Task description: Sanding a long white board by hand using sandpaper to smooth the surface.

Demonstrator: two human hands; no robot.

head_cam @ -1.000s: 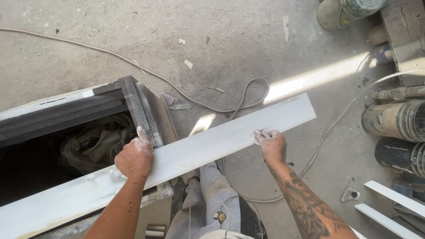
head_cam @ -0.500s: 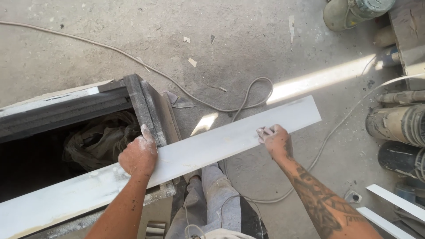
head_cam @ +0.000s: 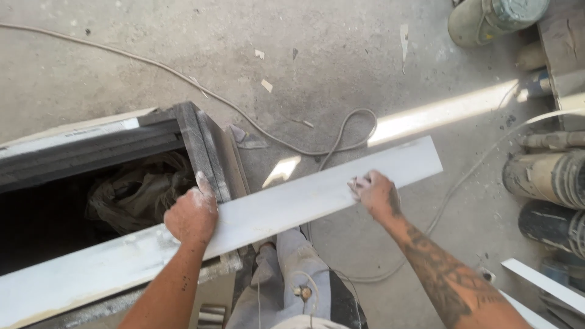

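- Dark open-topped box (head_cam: 201, 143), left of frame: walls of dark boards with a pale strip along the far edge. Inside, a crumpled dark cloth or bag (head_cam: 137, 192); the rest of the interior is in shadow, contents cannot be told.
- Upper right: greenish bucket (head_cam: 493, 18) lying on the concrete floor (head_cam: 341, 55); inside not visible. Dusty cylinders (head_cam: 548, 176) lie at the right edge.
- Long white board (head_cam: 286, 204): lies across the box's near corner, long axis running from lower left up to upper right, right end out over the floor.
- Left hand (head_cam: 192, 216): fingers curled over the board's far edge near the box corner, clamped on it.
- Right hand (head_cam: 375, 192): pressed on the board's upper face near its right end, fingers bent; something pale under the fingertips, kind unclear.
- Grey cable (head_cam: 341, 131) loops on the floor beyond the board.
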